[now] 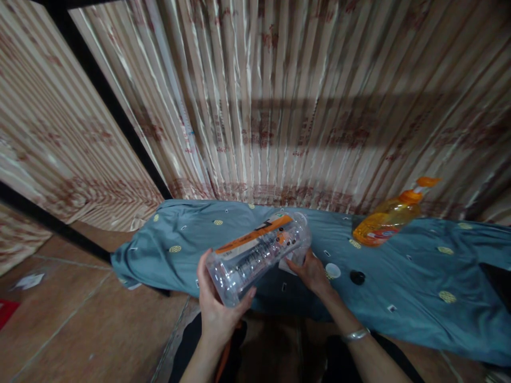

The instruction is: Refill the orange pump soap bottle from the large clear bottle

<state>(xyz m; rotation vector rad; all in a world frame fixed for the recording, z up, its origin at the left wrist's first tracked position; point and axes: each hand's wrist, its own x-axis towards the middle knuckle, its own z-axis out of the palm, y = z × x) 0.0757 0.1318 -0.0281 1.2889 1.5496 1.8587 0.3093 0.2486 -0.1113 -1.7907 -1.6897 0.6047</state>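
Observation:
A clear plastic bottle with an orange, white and black printed label lies tilted across both hands, above the cloth-covered table. My left hand is wrapped round its near left end, thumb along the lower edge and fingers on the far side. At the other end, my right hand is closed with the thumb against a small white tissue-like piece, partly under the bottle. Fingers of that hand are mostly hidden. Right of it, a white round cap and a small black round lid lie on the cloth.
An orange pump bottle stands farther back on the teal tablecloth. A dark flat object sits at the right edge. Black metal poles rise at the left, before a pleated curtain. Red and white scraps lie on the tiled floor.

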